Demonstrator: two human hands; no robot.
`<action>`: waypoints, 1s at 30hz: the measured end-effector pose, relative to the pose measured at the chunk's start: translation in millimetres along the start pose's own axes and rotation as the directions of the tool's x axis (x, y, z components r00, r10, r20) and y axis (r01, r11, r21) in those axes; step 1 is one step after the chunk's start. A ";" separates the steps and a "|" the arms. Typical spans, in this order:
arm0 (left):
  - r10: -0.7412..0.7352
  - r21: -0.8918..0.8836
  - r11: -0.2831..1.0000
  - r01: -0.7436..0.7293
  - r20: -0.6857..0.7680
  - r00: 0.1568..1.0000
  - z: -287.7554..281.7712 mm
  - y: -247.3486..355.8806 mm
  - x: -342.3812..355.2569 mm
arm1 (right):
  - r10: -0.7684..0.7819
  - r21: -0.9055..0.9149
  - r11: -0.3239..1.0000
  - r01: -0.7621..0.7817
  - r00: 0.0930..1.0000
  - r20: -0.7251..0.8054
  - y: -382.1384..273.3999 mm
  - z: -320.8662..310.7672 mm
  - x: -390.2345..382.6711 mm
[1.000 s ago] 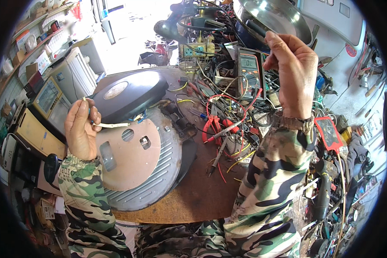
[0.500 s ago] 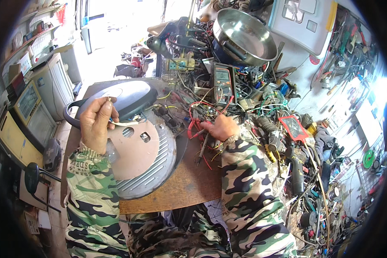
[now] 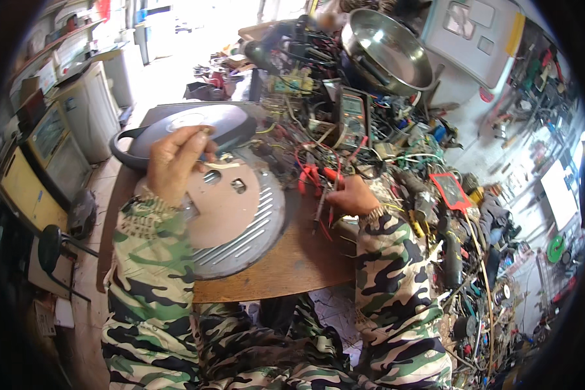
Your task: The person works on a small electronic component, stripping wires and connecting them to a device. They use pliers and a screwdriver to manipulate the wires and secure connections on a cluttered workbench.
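Observation:
My left hand (image 3: 179, 159) pinches the end of a pale sleeved wire (image 3: 224, 165) above a round metal appliance base (image 3: 240, 257) with a tan disc (image 3: 231, 214) on it. A grey-and-black oval appliance cover (image 3: 231, 122) lies behind that hand. My right hand (image 3: 352, 194) is closed among red-handled pliers (image 3: 309, 174), test leads and probes (image 3: 318, 214) at the bench's right; what exactly its fingers grip is unclear. A multimeter (image 3: 352, 114) rests on the clutter just behind it.
The wooden bench (image 3: 292, 273) is heaped with cables and parts. A steel pan (image 3: 393, 49) sits at the back right. A red-framed object (image 3: 450, 190) and power tools (image 3: 453, 266) lie rightward. Old appliances (image 3: 84, 110) and a black chair (image 3: 51, 253) stand left.
My right hand has come down from a raised position to the tangle of leads and tools. My left hand still pinches the wire. The view has shifted.

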State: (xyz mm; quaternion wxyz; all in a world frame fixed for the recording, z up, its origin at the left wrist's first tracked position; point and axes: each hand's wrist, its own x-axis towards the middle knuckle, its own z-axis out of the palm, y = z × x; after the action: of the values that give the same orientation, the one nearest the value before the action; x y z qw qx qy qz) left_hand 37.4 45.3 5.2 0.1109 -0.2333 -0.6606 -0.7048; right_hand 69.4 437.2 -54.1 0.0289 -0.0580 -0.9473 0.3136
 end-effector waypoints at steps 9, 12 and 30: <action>-0.073 -0.073 0.994 0.081 0.107 0.992 2.7 -3.9 3.0 | 0.133 0.081 0.989 -0.125 0.986 -0.098 -10.9 21.3 -2.6; -0.088 -0.082 0.991 0.102 0.153 0.984 7.5 4.0 1.0 | 0.118 0.119 0.988 -0.103 0.986 -0.122 -3.8 32.1 7.7; 0.056 0.288 0.942 -0.170 0.366 0.929 17.5 2.2 3.2 | -0.180 0.986 0.049 0.157 0.973 -0.146 -80.8 -23.8 -15.3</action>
State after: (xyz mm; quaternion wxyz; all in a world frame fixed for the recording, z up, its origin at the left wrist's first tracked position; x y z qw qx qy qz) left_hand 38.9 62.8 9.0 0.0672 -0.3734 -0.7589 -0.5293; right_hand 79.4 385.0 12.9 0.0888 0.0904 -0.4798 0.8682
